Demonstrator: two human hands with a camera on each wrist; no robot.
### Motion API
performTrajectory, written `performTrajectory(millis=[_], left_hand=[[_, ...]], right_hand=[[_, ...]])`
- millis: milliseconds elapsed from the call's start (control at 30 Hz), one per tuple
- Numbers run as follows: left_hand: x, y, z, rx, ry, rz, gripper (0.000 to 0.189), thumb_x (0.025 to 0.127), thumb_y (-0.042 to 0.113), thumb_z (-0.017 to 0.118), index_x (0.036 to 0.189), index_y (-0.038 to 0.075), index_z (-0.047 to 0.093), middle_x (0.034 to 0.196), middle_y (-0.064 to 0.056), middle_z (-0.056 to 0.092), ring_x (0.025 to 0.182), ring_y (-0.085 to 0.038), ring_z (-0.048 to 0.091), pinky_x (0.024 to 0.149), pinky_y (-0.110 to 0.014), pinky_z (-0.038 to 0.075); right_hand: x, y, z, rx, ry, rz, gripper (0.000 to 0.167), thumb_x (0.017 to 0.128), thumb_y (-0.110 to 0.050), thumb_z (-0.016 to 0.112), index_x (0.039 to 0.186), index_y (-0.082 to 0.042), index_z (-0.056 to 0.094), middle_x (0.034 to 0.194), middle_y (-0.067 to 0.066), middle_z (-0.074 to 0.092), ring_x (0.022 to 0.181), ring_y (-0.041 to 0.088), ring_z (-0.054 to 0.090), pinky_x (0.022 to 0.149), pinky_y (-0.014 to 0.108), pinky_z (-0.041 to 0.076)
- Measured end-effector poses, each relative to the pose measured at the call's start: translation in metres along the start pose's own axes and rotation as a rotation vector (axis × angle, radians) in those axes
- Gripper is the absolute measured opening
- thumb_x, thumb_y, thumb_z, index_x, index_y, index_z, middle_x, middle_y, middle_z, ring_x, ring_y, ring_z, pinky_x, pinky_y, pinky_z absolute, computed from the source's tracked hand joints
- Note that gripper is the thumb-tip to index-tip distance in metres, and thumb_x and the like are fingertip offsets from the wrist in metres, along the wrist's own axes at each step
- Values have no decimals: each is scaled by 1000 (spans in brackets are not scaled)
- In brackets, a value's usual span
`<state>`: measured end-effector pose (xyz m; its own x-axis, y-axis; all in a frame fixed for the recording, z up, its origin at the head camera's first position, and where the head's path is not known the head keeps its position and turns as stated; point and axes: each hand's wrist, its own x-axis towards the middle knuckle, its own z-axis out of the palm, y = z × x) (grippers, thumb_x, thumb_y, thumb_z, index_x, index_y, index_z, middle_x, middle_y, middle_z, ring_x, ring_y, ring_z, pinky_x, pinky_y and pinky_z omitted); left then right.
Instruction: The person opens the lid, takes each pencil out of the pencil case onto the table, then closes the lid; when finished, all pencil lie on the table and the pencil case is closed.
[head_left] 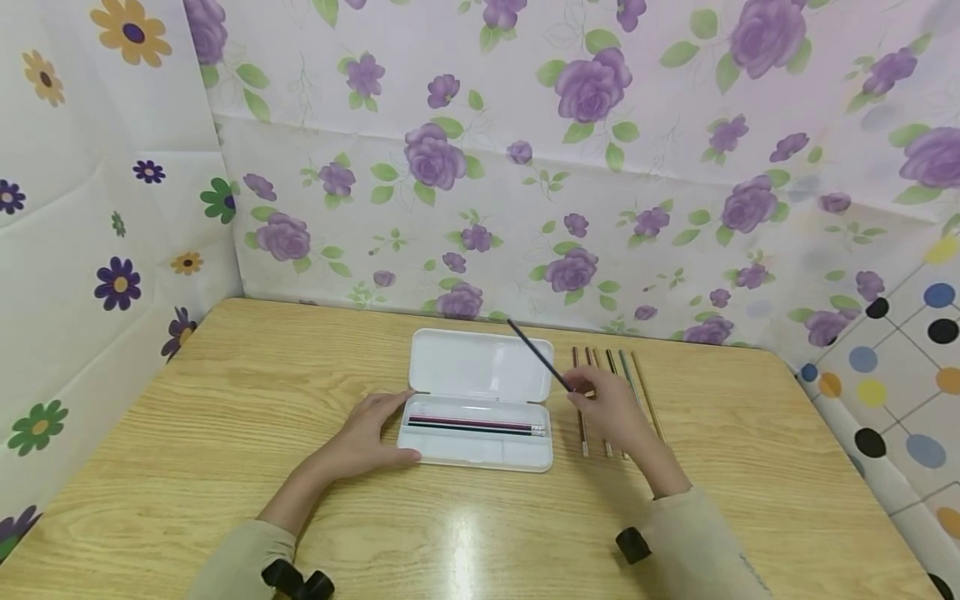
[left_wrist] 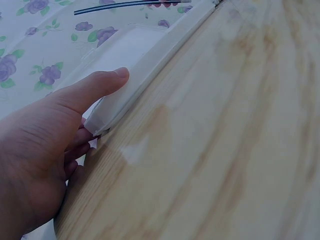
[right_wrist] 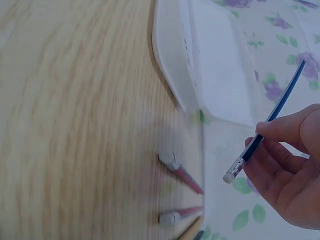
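Note:
A white pencil case (head_left: pixel 459 457) lies with its lid (head_left: pixel 480 364) folded back. In its tray are a few pencils (head_left: pixel 468 427), red and dark, erasers to the right. My left hand (head_left: pixel 366 439) grips the case's left end, thumb (left_wrist: pixel 112 80) along the front edge and fingers behind the corner. Above the table, right of the case, my right hand (head_left: pixel 609 408) pinches a dark blue pencil (right_wrist: pixel 276 111) between thumb and fingertips near its eraser end (right_wrist: pixel 233 171). That pencil slants up and left, crossing the lid's right edge in the head view.
Several pencils (head_left: pixel 651 398) lie side by side on the wooden table (head_left: pixel 300 367) right of the case, partly hidden beneath the right hand. Flowered cloth (head_left: pixel 337 233) stands behind the table. Dark cameras (head_left: pixel 633 545) sit at both sleeves.

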<state>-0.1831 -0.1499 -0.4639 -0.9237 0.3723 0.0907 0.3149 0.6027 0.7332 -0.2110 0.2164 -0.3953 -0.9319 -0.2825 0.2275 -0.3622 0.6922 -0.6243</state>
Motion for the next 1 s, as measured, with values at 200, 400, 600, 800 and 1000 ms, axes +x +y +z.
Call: performTrajectory(millis=[200, 400, 600, 800, 1000], left_hand=[[-1, 0, -1, 3, -7, -12, 96, 73, 48, 81, 149, 8, 38, 137, -17, 43, 126, -39, 33, 99, -62, 30], [-2, 2, -1, -4, -3, -10, 96, 73, 47, 82, 149, 8, 38, 138, -17, 42, 127, -38, 32, 99, -62, 30], [-1, 3, -1, -8, -6, -24, 97, 73, 48, 81, 150, 10, 37, 139, -17, 40, 128, -37, 32, 100, -61, 30], [-2, 3, -2, -15, -4, -24, 96, 73, 47, 81, 149, 8, 37, 138, -17, 41, 128, -38, 32, 100, -61, 30], [-1, 4, -1, -13, -5, -20, 95, 73, 45, 82, 148, 7, 38, 138, -17, 42, 128, -39, 32, 100, -62, 30]], right_hand=[[-7, 10, -16, -17, 28, 53, 20, 88, 5, 65, 108, 5, 65, 95, 13, 67, 89, 28, 63, 76, 43, 53], [-15, 20, -32, -37, 46, 92, 21, 90, 4, 63, 111, 7, 63, 100, 17, 66, 92, 33, 62, 77, 45, 52], [-24, 38, -45, -77, 54, 141, 25, 92, -1, 62, 115, 8, 60, 104, 20, 65, 95, 36, 61, 76, 46, 51], [-34, 62, -58, -107, 61, 195, 27, 92, -2, 61, 116, 9, 60, 103, 21, 65, 95, 37, 62, 75, 45, 52], [-45, 81, -72, -99, 44, 311, 32, 94, -7, 61, 120, 11, 57, 108, 25, 63, 100, 41, 59, 81, 49, 50]])
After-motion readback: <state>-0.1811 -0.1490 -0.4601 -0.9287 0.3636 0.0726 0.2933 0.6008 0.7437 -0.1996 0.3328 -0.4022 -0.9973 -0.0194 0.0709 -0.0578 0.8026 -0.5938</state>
